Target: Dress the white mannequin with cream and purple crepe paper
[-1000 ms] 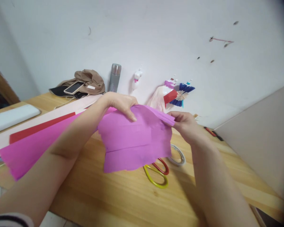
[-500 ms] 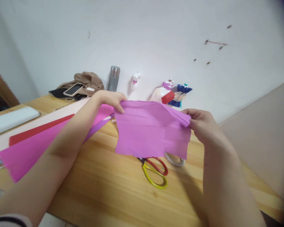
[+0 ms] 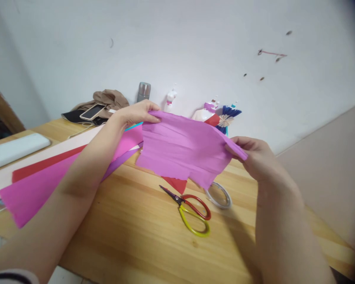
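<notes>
A creased sheet of purple crepe paper (image 3: pixel 186 144) hangs above the table, stretched between my two hands. My left hand (image 3: pixel 140 112) pinches its upper left corner. At the right end, my right hand (image 3: pixel 251 152) grips the upper edge, where the paper looks folded over. Below the sheet lie scissors (image 3: pixel 185 211) with one red and one yellow handle, their blades pointing away to the left. A roll of tape (image 3: pixel 220 196) rests beside them, partly under the sheet. Part of a red paper piece (image 3: pixel 176 184) shows beneath the lower edge.
Long paper strips, among them a magenta one (image 3: pixel 44 185), lie on the left of the wooden table (image 3: pixel 142 240). Behind are a phone (image 3: pixel 92 112) on brown cloth (image 3: pixel 114 98), a flask (image 3: pixel 143 91), white figurines (image 3: pixel 170 98) and a blue paper fan (image 3: pixel 231 111) by the wall.
My left hand has risen with its corner of the purple sheet. The lower edge has swung up and away, uncovering the scissor blades, the red paper and more of the tape roll.
</notes>
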